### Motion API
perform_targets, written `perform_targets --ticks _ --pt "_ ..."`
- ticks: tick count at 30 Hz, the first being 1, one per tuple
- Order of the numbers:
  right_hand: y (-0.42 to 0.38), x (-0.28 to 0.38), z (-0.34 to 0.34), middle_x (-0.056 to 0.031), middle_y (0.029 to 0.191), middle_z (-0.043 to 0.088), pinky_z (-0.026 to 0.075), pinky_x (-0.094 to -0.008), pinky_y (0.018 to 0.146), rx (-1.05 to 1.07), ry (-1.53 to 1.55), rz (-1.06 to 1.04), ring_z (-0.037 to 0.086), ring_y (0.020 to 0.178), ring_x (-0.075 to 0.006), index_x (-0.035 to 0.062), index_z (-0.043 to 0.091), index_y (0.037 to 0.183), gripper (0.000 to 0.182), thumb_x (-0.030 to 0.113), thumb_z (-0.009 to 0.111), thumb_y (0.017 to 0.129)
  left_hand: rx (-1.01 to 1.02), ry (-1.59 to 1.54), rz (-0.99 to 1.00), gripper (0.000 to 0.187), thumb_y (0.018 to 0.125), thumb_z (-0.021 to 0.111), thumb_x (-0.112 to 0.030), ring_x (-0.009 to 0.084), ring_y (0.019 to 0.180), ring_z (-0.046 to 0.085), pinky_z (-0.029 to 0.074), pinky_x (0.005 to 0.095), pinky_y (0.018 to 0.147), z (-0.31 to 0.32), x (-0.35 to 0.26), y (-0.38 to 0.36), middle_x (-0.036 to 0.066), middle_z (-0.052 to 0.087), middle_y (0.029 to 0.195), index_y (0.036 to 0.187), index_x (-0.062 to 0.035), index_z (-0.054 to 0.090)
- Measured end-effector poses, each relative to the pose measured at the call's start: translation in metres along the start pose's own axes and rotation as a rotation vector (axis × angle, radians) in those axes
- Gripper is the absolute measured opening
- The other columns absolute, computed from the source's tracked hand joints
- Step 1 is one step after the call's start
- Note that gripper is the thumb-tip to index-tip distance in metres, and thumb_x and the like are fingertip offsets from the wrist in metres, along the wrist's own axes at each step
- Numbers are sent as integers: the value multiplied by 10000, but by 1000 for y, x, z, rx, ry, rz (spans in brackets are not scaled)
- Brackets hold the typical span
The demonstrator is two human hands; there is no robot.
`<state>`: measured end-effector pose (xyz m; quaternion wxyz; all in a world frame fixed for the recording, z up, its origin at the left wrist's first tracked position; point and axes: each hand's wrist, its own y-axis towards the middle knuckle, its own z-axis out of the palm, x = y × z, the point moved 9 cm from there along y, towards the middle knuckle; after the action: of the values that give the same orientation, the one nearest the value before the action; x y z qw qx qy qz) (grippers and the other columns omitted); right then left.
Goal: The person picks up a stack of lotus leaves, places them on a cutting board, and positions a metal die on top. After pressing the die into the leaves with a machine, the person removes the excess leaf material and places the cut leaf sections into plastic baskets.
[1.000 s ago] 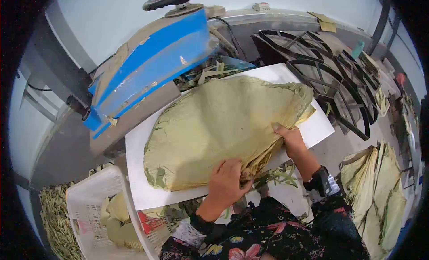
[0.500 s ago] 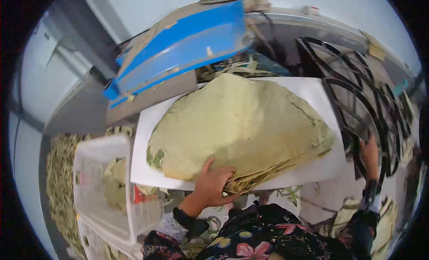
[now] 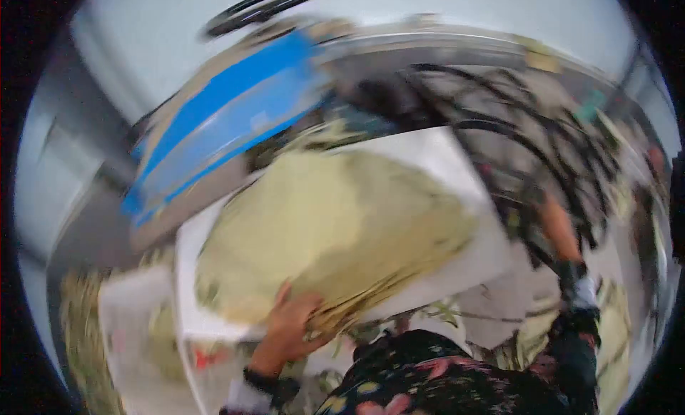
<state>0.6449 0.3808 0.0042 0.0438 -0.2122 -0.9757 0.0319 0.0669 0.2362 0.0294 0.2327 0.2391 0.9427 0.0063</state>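
Note:
A thick stack of pale green-yellow leaf sheets (image 3: pixel 307 229), rounded at the back with a straight near edge, lies on a white board (image 3: pixel 471 262). My left hand (image 3: pixel 292 326) rests at the stack's near left edge, fingers on top and thumb low at the side, gripping the layers. On the right, my right hand (image 3: pixel 556 219) reaches among curved black strips (image 3: pixel 517 126) beside the board. Its fingers are smeared by motion, so what they hold cannot be made out.
A blue machine part (image 3: pixel 235 105) stands behind the board at the left. A white crate (image 3: pixel 135 329) holding leaf pieces is at the lower left, near a heap of strips (image 3: pixel 78 329). More leaf sheets (image 3: pixel 614 336) lie at the lower right.
The view has turned, so the board and stack appear further left and tilted. My left hand remains at the stack's near edge; my right hand remains among the black strips.

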Motion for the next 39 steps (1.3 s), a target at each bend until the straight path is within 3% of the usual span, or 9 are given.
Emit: perform_targets --ticks 6,11,15,17,19,27,32,35,39 --pt "3 -36 -84 -214 952 545 447 -476 784 -631 63 -227 542 890 -405 27 518 1079 348 289 558 854 -63 -35 -26 590 597 753 -382 295 933 593 219 577 1041 16 18 -6 128 611 955 1044 -58 547" --pt "81 -145 -72 -221 1121 554 435 -457 880 -468 -10 117 535 1039 -390 30 502 1134 464 394 541 848 -118 27 27 645 574 785 -409 304 913 593 220 591 1043 10 18 -10 130 602 957 1051 -78 502" --pt "154 -195 -14 -221 932 635 471 -485 714 -385 79 -55 606 845 -421 109 439 1232 480 418 511 871 -76 -153 -10 684 519 723 -366 298 953 594 189 576 1057 5 14 -6 100 618 986 1113 -85 534" --pt "165 -189 -12 -224 919 635 461 -454 677 -223 42 -15 611 814 -391 134 413 1274 448 319 518 879 11 -520 -340 679 526 733 -342 293 1004 589 172 578 1068 42 66 -32 96 615 1030 1120 -94 517" --pt "183 -200 -5 -186 899 650 471 -428 691 -198 120 -199 613 782 -351 136 459 1226 365 257 509 885 -39 -163 -12 625 548 741 -318 283 1063 573 157 584 1073 6 12 -1 92 610 1066 1093 -101 522" --pt "187 -208 -44 -176 898 643 476 -390 789 -300 -174 -458 600 849 -279 24 568 923 170 141 455 874 -86 -124 54 533 630 749 -337 265 1101 552 180 576 1069 1 3 0 93 592 1098 1042 -88 520" --pt "78 -63 -80 -156 1035 621 395 -402 960 -497 -990 -602 533 1055 -253 14 623 918 223 130 434 893 -143 -89 83 533 656 732 -367 244 1090 555 202 561 1065 -6 2 -1 90 585 1103 1050 -76 521" --pt "42 -24 -92 -168 1257 520 356 -344 995 -221 394 -474 483 1164 -256 -35 501 1228 371 176 379 948 -119 -92 89 539 657 735 -362 245 1116 535 188 563 1071 -6 -1 -4 101 577 1122 1054 -68 517" --pt "-120 163 -100 -200 989 603 434 -377 781 -73 282 -701 563 898 -260 2 547 1169 344 77 435 853 -121 -105 65 548 652 741 -375 250 1147 511 164 561 1082 -5 -1 -3 109 572 1134 1042 -62 519"
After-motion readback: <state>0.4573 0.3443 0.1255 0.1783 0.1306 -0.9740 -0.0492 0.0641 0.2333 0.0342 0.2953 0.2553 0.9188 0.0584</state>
